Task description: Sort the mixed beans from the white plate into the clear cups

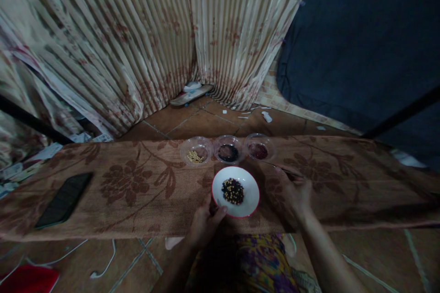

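The surface point(330, 206) spans the lower half of the frame, covered by a coarse woven brown cloth point(182, 201) with a darker floral pattern.

A round bowl point(252, 194) sits at lower centre of the frame. Its inside is white, smooth and glossy, and its rim is red. In it lies a loose heap of small rounded grains point(233, 191), pale yellow and near-black intermixed, gathered about the middle with bare white around it.

Left hand point(204, 224): grip clamped on the bowl at its lower-left edge, thumb over the rim, fingers against the outside. Right hand point(297, 192): grip closed on a slender tool point(288, 172) pointing toward the upper left; too dim to tell its exact type or whether its tip holds anything.

Just above the bowl in the frame, three round, clear, thin-walled cups stand in a row: the left cup point(206, 149) contains pale yellow grains point(195, 157), the middle cup point(219, 144) black ones point(229, 153), the right cup point(270, 146) dark red ones point(259, 151).

At the left of the frame lies a flat, dark phone point(65, 199). Pleated striped curtains point(230, 23) hang at upper centre.
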The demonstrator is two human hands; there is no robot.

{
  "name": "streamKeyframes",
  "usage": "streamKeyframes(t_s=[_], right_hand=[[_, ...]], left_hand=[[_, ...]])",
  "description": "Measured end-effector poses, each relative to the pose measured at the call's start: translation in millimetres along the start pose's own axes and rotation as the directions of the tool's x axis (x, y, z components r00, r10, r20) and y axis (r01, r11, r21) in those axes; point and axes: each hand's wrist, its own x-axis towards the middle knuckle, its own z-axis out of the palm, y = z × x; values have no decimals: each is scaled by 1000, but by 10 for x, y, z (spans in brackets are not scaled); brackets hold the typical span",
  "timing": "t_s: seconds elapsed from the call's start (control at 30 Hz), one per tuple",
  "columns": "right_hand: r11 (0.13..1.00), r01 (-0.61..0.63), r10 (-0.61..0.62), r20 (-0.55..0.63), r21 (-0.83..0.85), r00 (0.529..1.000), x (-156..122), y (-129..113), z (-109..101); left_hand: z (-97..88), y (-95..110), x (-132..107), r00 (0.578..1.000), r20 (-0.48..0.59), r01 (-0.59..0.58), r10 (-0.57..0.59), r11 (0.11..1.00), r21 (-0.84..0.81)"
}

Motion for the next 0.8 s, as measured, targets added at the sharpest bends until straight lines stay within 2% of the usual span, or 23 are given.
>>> streamKeyframes(t_s=[0.17,0.37,0.67,0.8], right_hand=[[997,-18,28,149,-71,988,-350,-66,-71],[992,5,39,350,-125,936,-586,-99,-97],[983,57,13,374,-175,927,-611,-118,-15],[981,78,-2,393,-177,919,-629,-104,22]], left_hand=[[11,18,-2,1000,-6,22,-22,1000,-11],[23,26,-15,1000,-15,19,-20,999,-36],[18,18,-24,1000,-15,-8,9,1000,9],[26,9,-21,1000,-4,-21,21,999,-40]])
